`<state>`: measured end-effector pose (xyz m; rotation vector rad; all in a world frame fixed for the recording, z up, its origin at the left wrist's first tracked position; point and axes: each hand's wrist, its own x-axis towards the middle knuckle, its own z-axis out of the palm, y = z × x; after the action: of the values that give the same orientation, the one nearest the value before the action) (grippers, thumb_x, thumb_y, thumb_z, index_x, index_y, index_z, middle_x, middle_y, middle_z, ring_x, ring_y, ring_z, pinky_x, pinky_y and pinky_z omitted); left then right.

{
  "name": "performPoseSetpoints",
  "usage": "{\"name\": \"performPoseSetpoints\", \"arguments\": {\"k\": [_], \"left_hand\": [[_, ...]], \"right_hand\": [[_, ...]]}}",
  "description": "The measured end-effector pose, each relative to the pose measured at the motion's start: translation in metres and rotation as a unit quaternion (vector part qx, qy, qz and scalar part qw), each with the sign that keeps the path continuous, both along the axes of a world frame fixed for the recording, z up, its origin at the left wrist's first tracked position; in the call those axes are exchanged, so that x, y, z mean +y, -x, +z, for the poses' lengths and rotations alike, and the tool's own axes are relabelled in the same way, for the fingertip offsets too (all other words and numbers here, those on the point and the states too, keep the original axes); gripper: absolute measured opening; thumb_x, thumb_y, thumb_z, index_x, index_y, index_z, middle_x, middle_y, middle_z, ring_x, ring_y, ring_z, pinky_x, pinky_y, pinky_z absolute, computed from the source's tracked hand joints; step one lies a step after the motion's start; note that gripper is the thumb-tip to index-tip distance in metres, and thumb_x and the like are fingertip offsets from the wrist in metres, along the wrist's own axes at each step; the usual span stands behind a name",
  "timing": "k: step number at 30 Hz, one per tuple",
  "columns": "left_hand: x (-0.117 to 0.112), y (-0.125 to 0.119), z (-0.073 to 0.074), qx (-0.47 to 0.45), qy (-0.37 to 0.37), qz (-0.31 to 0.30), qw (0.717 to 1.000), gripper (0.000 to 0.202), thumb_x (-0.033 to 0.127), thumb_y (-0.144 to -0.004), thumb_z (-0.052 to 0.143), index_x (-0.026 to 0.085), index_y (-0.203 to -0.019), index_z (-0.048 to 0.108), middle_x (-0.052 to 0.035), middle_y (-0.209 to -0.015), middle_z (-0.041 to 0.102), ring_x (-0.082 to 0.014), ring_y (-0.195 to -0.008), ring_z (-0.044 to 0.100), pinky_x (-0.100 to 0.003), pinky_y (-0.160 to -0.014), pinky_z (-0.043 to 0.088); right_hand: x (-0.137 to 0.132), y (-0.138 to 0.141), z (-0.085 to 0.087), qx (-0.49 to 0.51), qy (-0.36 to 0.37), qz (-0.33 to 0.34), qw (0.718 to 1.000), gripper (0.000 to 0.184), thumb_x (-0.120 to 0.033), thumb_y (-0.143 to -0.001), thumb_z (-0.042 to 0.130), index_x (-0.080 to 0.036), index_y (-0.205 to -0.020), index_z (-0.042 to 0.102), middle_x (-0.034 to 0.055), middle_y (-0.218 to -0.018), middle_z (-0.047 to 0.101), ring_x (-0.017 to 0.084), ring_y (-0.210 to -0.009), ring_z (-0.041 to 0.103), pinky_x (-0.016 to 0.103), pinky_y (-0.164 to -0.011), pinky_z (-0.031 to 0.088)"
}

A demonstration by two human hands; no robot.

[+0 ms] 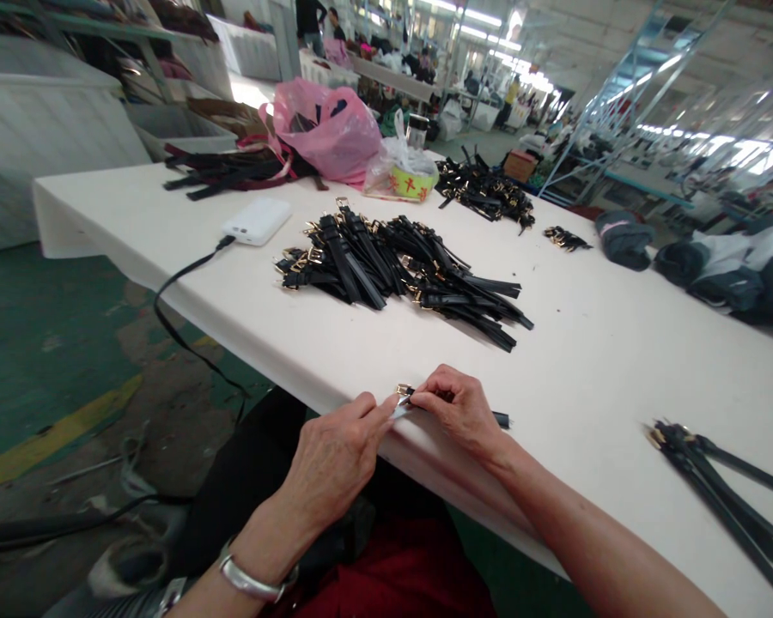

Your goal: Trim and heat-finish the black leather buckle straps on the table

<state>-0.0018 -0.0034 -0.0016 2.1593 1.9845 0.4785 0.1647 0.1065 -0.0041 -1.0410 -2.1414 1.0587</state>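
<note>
In the head view, I have the right hand [460, 410] with its fingers pinched on a black strap [502, 421] at the near edge of the tabletop [580, 369], the gold buckle [404, 390] just beside them. The left hand [338, 455] meets a small pale piece [400, 408] by the buckle; I cannot tell whether its fingers grip it. Beyond lies a heap of buckled straps [361, 266]

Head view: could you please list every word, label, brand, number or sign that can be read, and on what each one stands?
No text can be read with certainty.
Green pack: red marks, perhaps characters, too blurred to read.
White device: nothing readable.
Straps: nothing readable.
Background: too small and blurred to tell.
</note>
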Motion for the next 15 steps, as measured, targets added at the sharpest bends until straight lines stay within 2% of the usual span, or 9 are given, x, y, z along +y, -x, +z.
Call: {"name": "performPoseSetpoints", "arguments": {"k": [7, 15], "left_hand": [[0.0026, 0.0021, 0.0055, 0.045, -0.004, -0.021, 0.999, 0.037, 0.017, -0.094, 0.034, 0.028, -0.125, 0.053, -0.0008, -0.081, 0.061, -0.0139, -0.066, 0.060, -0.023, -0.058, 0.044], [0.0015, -0.0030, -0.0019, 0.023, -0.008, 0.001, 1.000, 0.039, 0.017, -0.095, 0.031, 0.026, -0.125, 0.054, -0.0013, -0.079, 0.060, -0.0126, -0.065, 0.059, -0.022, -0.058, 0.043]], "right_hand": [[-0.0008, 0.0003, 0.0038, -0.002, 0.002, 0.010, 1.000, 0.014, -0.025, -0.080, 0.066, -0.020, -0.067, 0.068, -0.0004, -0.072, 0.062, 0.012, -0.067, 0.056, 0.025, -0.067, 0.042], [-0.0035, 0.0005, 0.0058, 0.017, 0.008, 0.012, 1.000, 0.015, -0.026, -0.079, 0.066, -0.020, -0.066, 0.067, -0.0009, -0.071, 0.061, 0.012, -0.066, 0.054, 0.024, -0.066, 0.041]]}}
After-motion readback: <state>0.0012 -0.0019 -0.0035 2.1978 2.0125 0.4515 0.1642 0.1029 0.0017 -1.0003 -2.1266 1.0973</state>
